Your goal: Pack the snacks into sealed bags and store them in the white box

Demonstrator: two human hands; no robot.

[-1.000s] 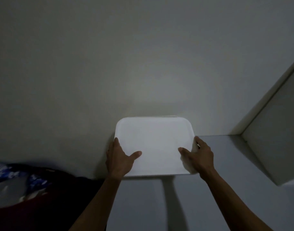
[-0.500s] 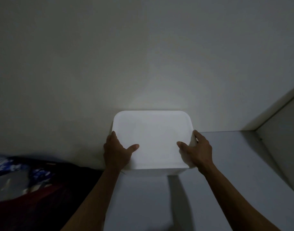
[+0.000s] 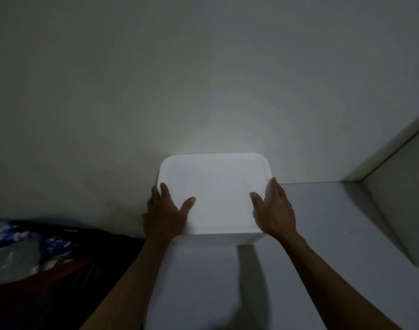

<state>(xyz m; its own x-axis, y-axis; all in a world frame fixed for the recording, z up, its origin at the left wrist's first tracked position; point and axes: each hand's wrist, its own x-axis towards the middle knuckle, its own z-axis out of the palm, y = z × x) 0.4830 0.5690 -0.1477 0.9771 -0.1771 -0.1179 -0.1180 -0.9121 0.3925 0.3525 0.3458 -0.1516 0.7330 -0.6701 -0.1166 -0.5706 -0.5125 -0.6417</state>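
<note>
The white box (image 3: 215,186) stands with its lid on, on a pale surface (image 3: 322,234), its back against the wall. My left hand (image 3: 164,216) lies at the box's left edge, fingers straight along the rim and thumb spread on the lid. At the right side, my right hand (image 3: 275,210) presses flat against the box with straight fingers and its thumb on the lid. No snacks or sealed bags show; the box's contents are hidden by the lid.
A white panel or cabinet side (image 3: 398,210) rises at the right, forming a corner with the wall. At the lower left lies dark red and blue-patterned fabric (image 3: 37,253). The room is dim.
The box has shifted a little farther back against the wall, and both hands stayed at its sides. The view has turned, so the right panel sits lower in the frame.
</note>
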